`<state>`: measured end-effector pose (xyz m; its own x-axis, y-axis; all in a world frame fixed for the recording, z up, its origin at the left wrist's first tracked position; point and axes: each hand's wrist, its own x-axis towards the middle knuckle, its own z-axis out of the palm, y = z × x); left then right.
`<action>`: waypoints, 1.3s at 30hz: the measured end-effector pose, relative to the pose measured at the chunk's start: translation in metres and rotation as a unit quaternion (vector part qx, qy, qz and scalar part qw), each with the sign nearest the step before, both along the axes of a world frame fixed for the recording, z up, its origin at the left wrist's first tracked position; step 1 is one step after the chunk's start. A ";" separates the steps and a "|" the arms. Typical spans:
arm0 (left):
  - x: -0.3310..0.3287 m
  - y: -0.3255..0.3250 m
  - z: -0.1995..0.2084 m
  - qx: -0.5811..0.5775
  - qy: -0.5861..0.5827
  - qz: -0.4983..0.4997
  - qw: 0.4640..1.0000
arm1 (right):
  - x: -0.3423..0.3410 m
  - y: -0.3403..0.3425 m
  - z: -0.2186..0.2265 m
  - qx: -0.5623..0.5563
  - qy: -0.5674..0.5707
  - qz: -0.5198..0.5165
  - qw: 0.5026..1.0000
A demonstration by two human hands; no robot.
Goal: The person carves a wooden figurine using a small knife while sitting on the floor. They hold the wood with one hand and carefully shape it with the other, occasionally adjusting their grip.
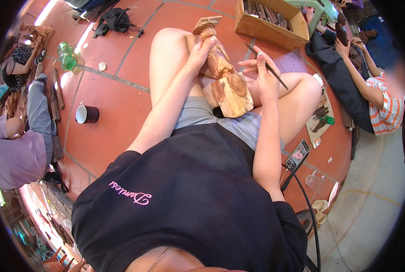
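Green bottle (67, 56); dark mug (92, 115); phone (298, 155)

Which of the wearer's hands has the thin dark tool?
The right hand: the thin dark tool sits in its fingers, whereas the left hand grips the carved wood.

The wood carving (218, 63) I saw was reddish tan, its base (232, 96) pale yellow patched with brown; the tool (273, 71) looked black, the floor tiles (116, 127) terracotta, a co-worker's shirt (387, 115) striped orange and white.

Left hand (203, 53) curled closed — right hand (266, 77) raised, fingers (249, 64) bent.
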<state>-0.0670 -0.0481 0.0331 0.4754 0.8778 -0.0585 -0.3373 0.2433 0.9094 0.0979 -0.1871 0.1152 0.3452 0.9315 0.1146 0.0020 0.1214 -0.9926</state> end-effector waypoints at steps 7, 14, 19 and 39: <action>0.003 0.000 0.002 -0.098 -0.045 -0.014 0.994 | -0.001 0.004 -0.006 0.073 -0.074 -0.019 0.994; 0.004 0.007 -0.015 -0.002 0.052 -0.053 0.997 | 0.000 0.005 -0.005 0.102 -0.048 0.006 0.994; 0.005 0.001 -0.007 -0.006 0.011 -0.041 0.999 | 0.000 0.005 -0.006 0.100 0.006 0.017 0.995; 0.006 0.002 -0.014 0.061 0.068 -0.014 0.996 | 0.105 -0.050 0.004 0.056 -0.483 -0.535 0.691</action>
